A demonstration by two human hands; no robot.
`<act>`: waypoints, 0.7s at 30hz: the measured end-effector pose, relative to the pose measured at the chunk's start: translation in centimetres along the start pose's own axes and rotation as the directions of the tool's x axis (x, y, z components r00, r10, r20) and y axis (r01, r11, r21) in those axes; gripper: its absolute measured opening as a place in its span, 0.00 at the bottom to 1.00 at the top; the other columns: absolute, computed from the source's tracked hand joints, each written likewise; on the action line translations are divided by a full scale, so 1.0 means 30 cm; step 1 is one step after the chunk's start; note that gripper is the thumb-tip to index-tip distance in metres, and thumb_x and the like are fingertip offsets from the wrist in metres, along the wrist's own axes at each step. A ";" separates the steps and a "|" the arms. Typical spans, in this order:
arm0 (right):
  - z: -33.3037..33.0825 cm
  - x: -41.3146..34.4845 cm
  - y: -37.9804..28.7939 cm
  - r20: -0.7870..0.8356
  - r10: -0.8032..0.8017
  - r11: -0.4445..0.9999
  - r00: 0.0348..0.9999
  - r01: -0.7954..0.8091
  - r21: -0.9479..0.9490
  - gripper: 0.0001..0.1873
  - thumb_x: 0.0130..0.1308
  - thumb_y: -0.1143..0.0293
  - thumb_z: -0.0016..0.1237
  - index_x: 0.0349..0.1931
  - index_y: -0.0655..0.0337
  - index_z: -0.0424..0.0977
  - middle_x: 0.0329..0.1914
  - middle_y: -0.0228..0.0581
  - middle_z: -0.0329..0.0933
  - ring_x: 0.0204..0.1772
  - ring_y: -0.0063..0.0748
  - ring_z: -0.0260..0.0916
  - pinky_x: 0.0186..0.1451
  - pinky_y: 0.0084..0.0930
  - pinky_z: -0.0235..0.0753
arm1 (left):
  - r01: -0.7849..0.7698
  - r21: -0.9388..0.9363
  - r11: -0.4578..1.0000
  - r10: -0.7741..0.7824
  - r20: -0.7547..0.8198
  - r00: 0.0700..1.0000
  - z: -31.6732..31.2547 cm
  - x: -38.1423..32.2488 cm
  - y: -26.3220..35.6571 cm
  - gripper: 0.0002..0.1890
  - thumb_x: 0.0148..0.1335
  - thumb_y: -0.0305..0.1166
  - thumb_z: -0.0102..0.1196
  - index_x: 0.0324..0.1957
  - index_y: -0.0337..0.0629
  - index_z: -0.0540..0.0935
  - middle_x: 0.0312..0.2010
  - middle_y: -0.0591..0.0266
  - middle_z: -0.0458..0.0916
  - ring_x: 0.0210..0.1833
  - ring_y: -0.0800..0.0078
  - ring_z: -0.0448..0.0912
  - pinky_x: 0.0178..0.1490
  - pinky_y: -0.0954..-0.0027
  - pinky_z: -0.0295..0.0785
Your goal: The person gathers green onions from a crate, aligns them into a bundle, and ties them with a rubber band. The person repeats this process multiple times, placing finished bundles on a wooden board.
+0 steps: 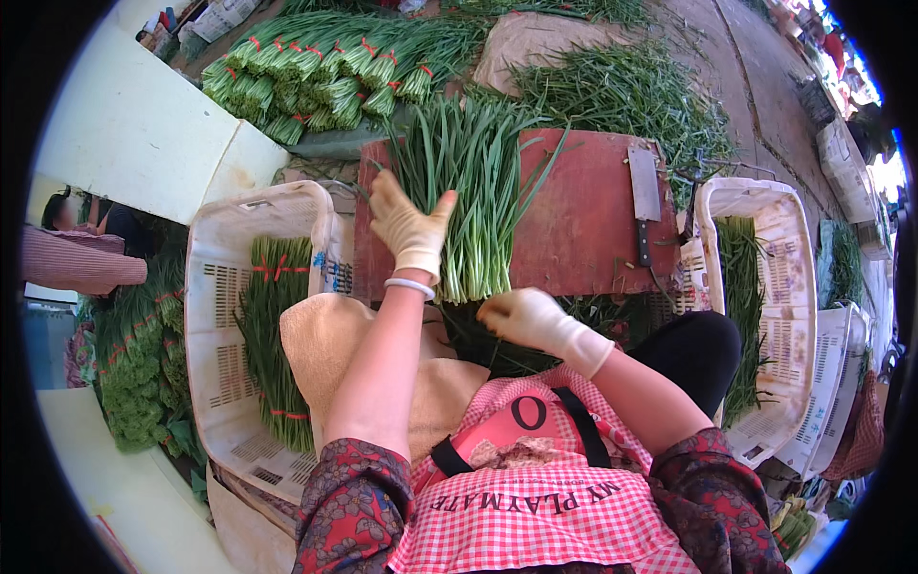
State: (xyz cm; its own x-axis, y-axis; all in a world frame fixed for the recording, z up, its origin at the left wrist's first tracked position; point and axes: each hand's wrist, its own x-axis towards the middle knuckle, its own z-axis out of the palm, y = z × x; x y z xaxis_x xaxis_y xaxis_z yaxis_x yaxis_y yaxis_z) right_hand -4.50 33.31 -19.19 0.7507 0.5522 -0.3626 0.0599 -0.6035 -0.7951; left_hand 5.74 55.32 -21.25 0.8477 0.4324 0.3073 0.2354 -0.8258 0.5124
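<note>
A flat pile of Chinese chives lies on a worn red board, pale cut ends towards me and green leaves pointing away. My left hand, in a cream glove, is at the left edge of the pile, fingers apart and thumb raised over the leaves. My right hand, in a similar glove, is just below the pale ends, its fingers curled; whether they hold anything is hidden. A cleaver with a black handle lies on the right part of the board.
White plastic crates stand left and right, both holding chives. Red-tied bundles are stacked beyond the board. Loose chives are heaped behind it. Another person's pink sleeve shows at far left.
</note>
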 end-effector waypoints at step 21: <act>-0.097 0.121 -0.047 -0.084 0.240 0.922 0.967 -0.255 -0.293 0.15 0.66 0.63 0.52 0.44 0.63 0.84 0.47 0.51 0.86 0.50 0.49 0.86 0.48 0.45 0.85 | 0.093 0.103 0.990 -0.133 0.521 0.843 0.119 -0.151 0.058 0.68 0.44 0.57 0.77 0.78 0.33 0.49 0.76 0.32 0.53 0.78 0.40 0.58 0.78 0.54 0.60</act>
State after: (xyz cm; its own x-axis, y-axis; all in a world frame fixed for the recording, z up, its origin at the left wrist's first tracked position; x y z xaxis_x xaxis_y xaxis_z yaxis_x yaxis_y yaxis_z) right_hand 0.04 34.49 -17.98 0.7959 0.3403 -0.5007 0.0565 -0.8652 -0.4982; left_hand 3.99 50.63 -24.61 0.9311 0.2860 -0.2263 0.3606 -0.8151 0.4534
